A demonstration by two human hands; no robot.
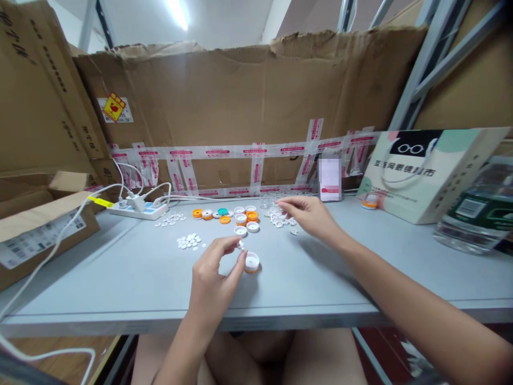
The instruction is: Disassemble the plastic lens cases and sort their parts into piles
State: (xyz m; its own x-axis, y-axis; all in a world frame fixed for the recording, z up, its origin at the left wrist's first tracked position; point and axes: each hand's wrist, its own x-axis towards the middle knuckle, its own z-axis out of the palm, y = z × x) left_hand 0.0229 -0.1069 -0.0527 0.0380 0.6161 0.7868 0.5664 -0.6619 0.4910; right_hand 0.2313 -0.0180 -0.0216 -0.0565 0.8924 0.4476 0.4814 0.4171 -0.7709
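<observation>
My left hand (218,267) pinches a small white plastic part (241,245) between thumb and forefinger. Just beyond its thumb, a round white cap with an orange base (251,262) sits on the table. My right hand (306,214) is over a pile of small white plastic parts (278,220), its fingertips closed together; whatever they hold is too small to make out. Behind that pile stand clear plastic pieces (266,200). A group of round caps in orange (252,216), white (240,231) and green (223,212) lies between and beyond my hands.
Small white discs (188,241) and more small pieces (170,218) lie at left, near a power strip (138,209) with cables. An open cardboard box (48,235) borders the left side. A phone (331,178), paper bag (425,176) and water bottle (479,208) stand at right.
</observation>
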